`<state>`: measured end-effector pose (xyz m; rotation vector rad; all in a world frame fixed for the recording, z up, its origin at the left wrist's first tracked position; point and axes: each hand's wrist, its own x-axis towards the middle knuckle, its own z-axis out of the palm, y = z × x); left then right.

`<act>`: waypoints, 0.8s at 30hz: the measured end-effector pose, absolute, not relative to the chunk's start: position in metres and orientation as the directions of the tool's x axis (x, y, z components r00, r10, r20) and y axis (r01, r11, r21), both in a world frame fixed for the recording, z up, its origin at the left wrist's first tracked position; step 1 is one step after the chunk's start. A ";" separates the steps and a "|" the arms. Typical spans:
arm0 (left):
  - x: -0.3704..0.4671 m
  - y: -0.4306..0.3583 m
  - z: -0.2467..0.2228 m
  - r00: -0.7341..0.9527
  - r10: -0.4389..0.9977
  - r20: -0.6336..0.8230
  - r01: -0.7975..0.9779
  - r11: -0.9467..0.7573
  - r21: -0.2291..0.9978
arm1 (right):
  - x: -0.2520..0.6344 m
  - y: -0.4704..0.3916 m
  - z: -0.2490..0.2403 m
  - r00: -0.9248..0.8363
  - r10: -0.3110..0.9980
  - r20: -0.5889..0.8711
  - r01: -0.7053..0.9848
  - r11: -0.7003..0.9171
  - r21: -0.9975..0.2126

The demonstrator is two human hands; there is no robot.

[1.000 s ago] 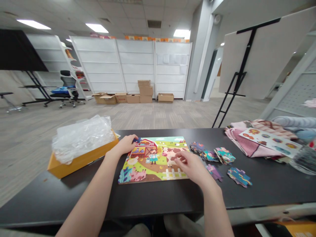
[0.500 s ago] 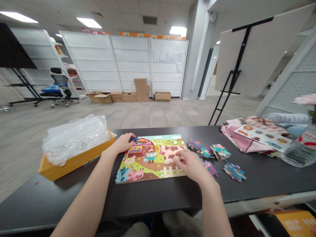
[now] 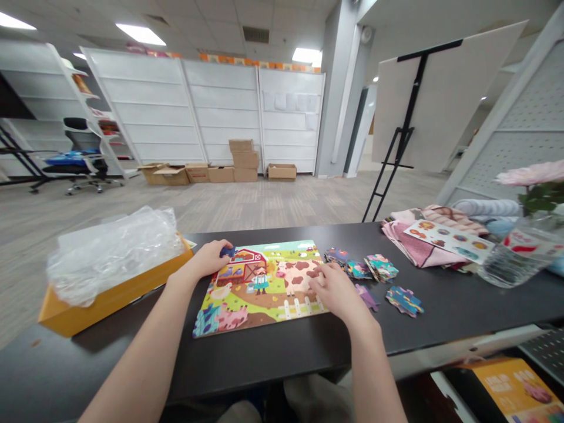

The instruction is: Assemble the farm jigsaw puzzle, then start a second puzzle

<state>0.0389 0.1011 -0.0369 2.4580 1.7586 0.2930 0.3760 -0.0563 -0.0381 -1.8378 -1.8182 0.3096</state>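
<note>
A farm picture board lies flat on the black table. At its upper left corner my left hand has its fingers closed on a dark blue puzzle piece. My right hand rests at the board's right side, over the cow, fingers curled; whether it holds anything is hidden. Just right of the board are stacks of colourful puzzle pieces, a purple piece partly behind my right hand, and a blue-teal piece.
An orange box with clear plastic wrap stands at the left. Pink cloths, a sticker sheet and a clear vase with a pink flower are at the right.
The view has turned slightly right, so the whole scene sits further left. Both hands remain at about the same places on the board.
</note>
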 end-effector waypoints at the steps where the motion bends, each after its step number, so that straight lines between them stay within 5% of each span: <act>1: 0.039 0.101 -0.036 0.313 0.945 0.092 0.925 -0.326 0.194 | 0.377 -0.056 -0.038 0.071 0.977 0.199 0.856 0.043 -0.515; 11: 0.038 0.097 -0.035 0.323 0.943 0.079 0.923 -0.332 0.194 | 0.381 -0.060 -0.037 0.061 0.977 0.206 0.852 0.057 -0.521; 16: 0.037 0.098 -0.038 0.336 0.938 0.087 0.919 -0.346 0.187 | 0.404 -0.060 -0.028 0.204 0.867 0.455 0.815 0.107 -0.569; 20: 0.036 0.101 -0.042 0.352 0.930 0.104 0.911 -0.366 0.190 | 0.433 -0.063 -0.032 0.405 0.687 0.603 0.866 -0.076 -0.495; 24: 0.034 0.103 -0.046 0.360 0.926 0.117 0.905 -0.377 0.196 | 0.451 -0.067 -0.048 0.445 0.774 0.450 0.879 -0.280 -0.387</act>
